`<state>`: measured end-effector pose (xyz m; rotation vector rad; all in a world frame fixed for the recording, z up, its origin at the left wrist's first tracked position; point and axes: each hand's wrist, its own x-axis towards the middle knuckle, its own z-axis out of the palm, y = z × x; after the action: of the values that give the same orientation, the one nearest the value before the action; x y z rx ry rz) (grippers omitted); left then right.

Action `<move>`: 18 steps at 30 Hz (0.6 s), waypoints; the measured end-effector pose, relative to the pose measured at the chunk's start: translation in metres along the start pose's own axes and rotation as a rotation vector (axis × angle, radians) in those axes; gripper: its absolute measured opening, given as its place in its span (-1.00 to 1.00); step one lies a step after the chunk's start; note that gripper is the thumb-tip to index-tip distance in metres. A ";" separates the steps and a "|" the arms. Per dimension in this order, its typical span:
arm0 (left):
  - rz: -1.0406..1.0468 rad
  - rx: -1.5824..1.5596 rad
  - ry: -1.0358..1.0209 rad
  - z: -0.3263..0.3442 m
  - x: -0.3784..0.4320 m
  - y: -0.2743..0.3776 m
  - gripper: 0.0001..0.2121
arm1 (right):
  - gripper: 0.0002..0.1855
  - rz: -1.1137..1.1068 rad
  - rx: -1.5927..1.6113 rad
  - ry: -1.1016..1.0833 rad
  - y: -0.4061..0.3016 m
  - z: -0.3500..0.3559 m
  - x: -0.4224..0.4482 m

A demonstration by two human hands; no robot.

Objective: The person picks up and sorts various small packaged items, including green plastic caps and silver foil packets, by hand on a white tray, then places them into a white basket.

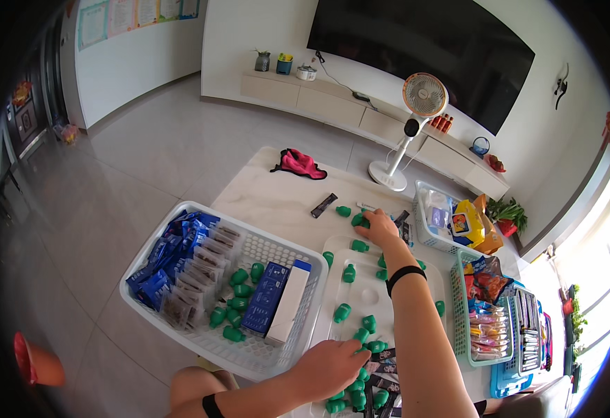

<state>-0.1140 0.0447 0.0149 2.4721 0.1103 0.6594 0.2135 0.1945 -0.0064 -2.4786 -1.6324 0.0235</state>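
Note:
My right hand (379, 228) reaches to the far side of the table, its fingers on a small green plastic bottle (357, 219). Nearer to me, my left hand (336, 366) is over a cluster of green bottles (357, 385) and dark stick packets (384, 367); its fingertips touch or cover one bottle, and its grip is partly hidden. More green bottles lie scattered on a white tray (370, 277). At left, a white plastic basket (278, 243) holds blue packets (154, 286), clear sachets (195, 282), several green bottles (238, 304), a blue box (265, 298) and a white box (289, 303).
A pink cloth (300, 164) and a dark stick packet (324, 205) lie on the marble-look table (263, 183). Baskets (430, 237) (459, 313) of packaged goods line the right side. A white fan (396, 172) stands beyond the table; an orange bin (43, 363) stands at lower left.

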 end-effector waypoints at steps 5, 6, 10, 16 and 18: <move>0.038 0.051 0.002 0.005 0.003 -0.003 -0.77 | -0.56 -0.062 0.023 -0.069 0.015 -0.012 -0.009; 0.032 0.061 -0.003 0.003 0.002 -0.001 -0.79 | -0.58 -0.081 0.023 -0.050 0.009 -0.016 -0.014; 0.047 0.091 0.067 0.000 0.001 -0.001 -0.88 | -0.61 -0.174 0.071 0.043 -0.004 -0.040 -0.035; 0.054 0.066 0.067 -0.003 -0.002 0.005 -0.91 | -0.64 -0.335 0.194 -0.223 -0.011 -0.060 -0.114; 0.033 0.067 0.054 -0.004 -0.005 0.007 -0.91 | -0.66 -0.352 0.267 -0.317 -0.032 -0.069 -0.146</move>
<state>-0.1210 0.0401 0.0198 2.5255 0.1142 0.7477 0.1341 0.0643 0.0546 -2.0392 -2.0142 0.5736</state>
